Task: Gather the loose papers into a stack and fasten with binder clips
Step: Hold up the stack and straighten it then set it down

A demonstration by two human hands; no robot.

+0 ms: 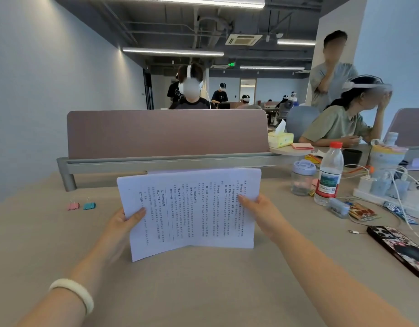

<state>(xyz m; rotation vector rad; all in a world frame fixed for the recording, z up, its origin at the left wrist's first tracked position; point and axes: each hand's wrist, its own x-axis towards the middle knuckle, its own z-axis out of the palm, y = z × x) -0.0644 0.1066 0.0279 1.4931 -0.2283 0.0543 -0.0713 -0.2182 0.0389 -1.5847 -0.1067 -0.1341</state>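
Papers: a stack of printed sheets (pixel 189 208) held up on its long edge, facing the camera, the print running sideways; the top sheets on the left sit a little askew from the rest
Lower edge: down at the table (pixel 203 291); whether it touches the top I cannot tell
Left hand (pixel 126 220): at 9 o'clock of the stack, clamped on its left edge, thumb laid across the front sheet, fingers hidden behind
Right hand (pixel 258 213): at 3 o'clock of the stack, clamped on its right edge, thumb on the front, fingers out of sight behind the paper
Bracelet (pixel 74 292): pale, on the left wrist
Pink binder clip (pixel 73 206): on the table at 9 o'clock of the stack, well apart from the left hand, handles up
Teal binder clip (pixel 89 205): just beside the pink one, on the side nearer the papers
Divider panel (pixel 166 133): at 12 o'clock, behind the stack
Water bottle (pixel 329 175): red cap, upright, at 2 o'clock of the right hand
Jar (pixel 302 177): clear, pale lid, just beside the bottle on its papers side
Phone (pixel 399 249): patterned case, lying flat at 4 o'clock of the stack, well apart
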